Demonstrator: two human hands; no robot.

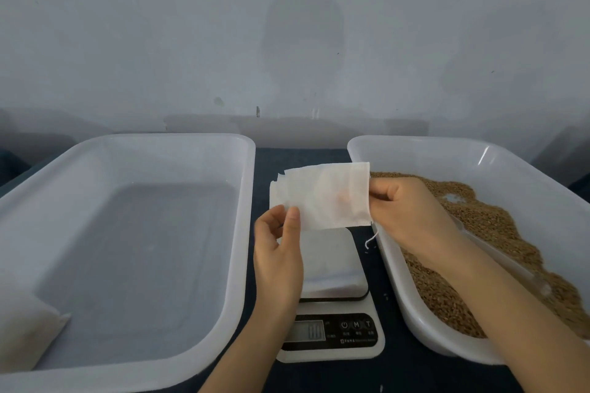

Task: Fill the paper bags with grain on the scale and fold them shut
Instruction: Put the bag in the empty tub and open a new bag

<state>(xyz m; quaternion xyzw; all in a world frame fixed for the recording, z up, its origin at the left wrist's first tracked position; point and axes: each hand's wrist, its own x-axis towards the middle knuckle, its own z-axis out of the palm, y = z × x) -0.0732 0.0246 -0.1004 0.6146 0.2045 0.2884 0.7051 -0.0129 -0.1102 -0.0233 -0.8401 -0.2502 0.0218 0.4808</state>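
Note:
A thin white paper bag (322, 195) with a short string at its lower right corner hangs flat in the air above the scale (332, 268). My left hand (281, 242) pinches its lower left edge. My right hand (412, 210) pinches its right edge. The white digital scale stands between two tubs, with nothing resting on its platform. Brown grain (498, 233) fills the white tub (415, 313) on the right, under my right forearm.
A large white tub (242, 201) on the left holds one filled white bag (25, 329) in its near left corner. The table top is dark blue. A pale wall stands close behind the tubs.

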